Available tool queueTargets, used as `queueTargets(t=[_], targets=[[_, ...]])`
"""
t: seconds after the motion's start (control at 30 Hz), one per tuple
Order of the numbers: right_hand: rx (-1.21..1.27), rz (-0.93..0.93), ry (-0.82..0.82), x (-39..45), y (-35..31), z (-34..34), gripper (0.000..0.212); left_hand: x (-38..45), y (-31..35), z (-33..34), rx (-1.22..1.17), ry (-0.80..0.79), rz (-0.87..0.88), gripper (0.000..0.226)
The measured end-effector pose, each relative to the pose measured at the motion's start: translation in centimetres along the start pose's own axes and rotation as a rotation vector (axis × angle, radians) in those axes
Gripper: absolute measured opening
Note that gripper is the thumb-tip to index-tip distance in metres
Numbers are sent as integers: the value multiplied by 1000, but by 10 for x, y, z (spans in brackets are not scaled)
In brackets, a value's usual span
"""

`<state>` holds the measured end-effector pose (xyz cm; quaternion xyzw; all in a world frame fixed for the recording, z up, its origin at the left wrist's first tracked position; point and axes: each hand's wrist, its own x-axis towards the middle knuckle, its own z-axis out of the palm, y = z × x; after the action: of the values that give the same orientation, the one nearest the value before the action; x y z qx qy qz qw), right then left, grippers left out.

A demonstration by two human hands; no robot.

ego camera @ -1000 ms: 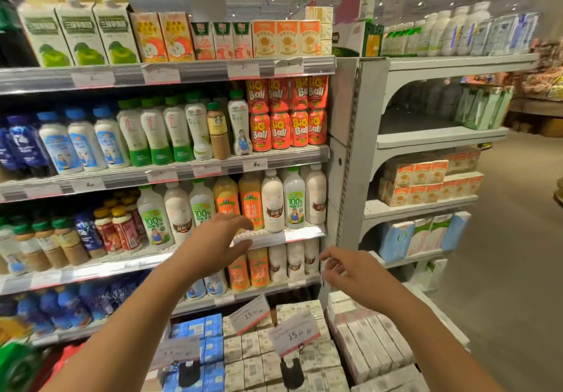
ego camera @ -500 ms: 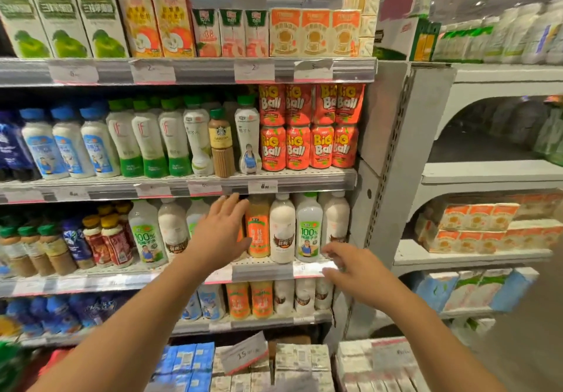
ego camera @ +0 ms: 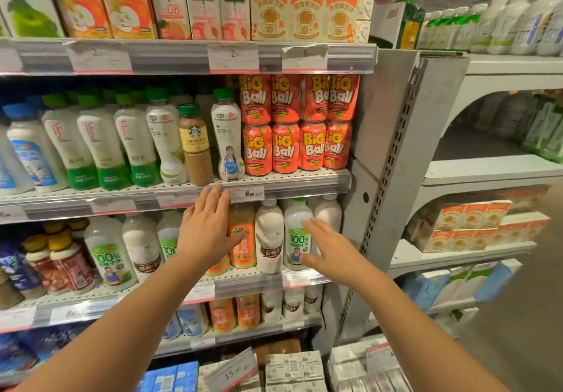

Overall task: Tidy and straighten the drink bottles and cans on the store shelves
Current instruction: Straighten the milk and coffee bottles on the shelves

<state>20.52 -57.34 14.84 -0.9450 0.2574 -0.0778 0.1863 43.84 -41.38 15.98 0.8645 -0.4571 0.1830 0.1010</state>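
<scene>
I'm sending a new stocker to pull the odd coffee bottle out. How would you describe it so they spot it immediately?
Find the stacked red Big Ball cans on the second shelf down. Two bottles to their left stands the Starbucks bottle: short, brown, dark green cap, cream label, among taller white bottles.

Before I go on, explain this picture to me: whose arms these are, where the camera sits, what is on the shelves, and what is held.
There is one view, from a camera worn on a person's head, looking forward and down. The two bare arms are that person's own. The left hand and the right hand both reach with fingers spread toward the bottles on the third shelf: an orange bottle and white bottles. Neither hand has a grip on anything. Above stand red Big Ball cans, stacked two high, and a Starbucks bottle.
</scene>
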Motion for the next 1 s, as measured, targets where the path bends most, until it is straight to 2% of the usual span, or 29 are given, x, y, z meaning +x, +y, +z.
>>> queueTargets(t=[0.17,0.27,0.5,0.67,0.87,1.0], targets=[[-46,113,5,45,22,15,95,3,-6,14,31,52,18,104],[-44,152,41,73,29,18,99,3,-11,20,60,65,37,104],[-65,177,118,116,30,28,74,5,-14,20,59,72,48,104],[30,265,167,133,26,31,52,5,-14,17,30,88,43,104],[398,464,244,147,34,33,55,12,-3,9,40,103,-6,107],[358,467,280,152,40,40,53,14,1,12,55,124,-17,106]])
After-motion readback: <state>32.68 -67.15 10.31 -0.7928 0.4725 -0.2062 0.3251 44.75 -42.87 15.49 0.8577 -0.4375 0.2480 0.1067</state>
